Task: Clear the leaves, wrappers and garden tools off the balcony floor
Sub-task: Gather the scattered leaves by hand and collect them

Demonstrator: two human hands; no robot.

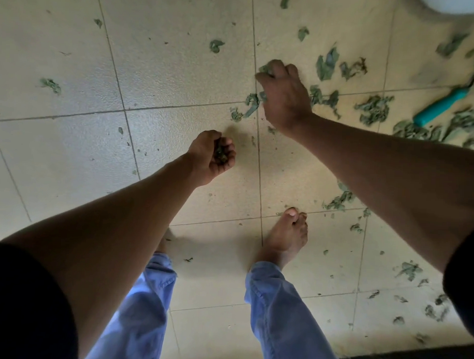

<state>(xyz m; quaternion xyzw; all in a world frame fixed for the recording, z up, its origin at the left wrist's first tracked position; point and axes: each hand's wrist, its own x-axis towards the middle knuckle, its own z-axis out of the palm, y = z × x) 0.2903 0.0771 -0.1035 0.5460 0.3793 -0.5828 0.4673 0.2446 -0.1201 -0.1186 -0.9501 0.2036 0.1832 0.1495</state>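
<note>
Already the left hand cups a clump of leaves; the right hand pinches another off the floor. Overfilled, crumbs may spill; the trowel lies far right.

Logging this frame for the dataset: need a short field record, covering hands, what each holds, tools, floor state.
left hand: cupped, holds a small clump of leaf bits
right hand: down at the floor, fingers pinching a leaf
loose leaves: scattered, densest on the right side
garden tool: teal handle, lies on the floor at right among leaves, untouched
floor: beige tiles, left part has only small scraps
wrappers: none seen
feet: bare, right foot on the tiles
</note>
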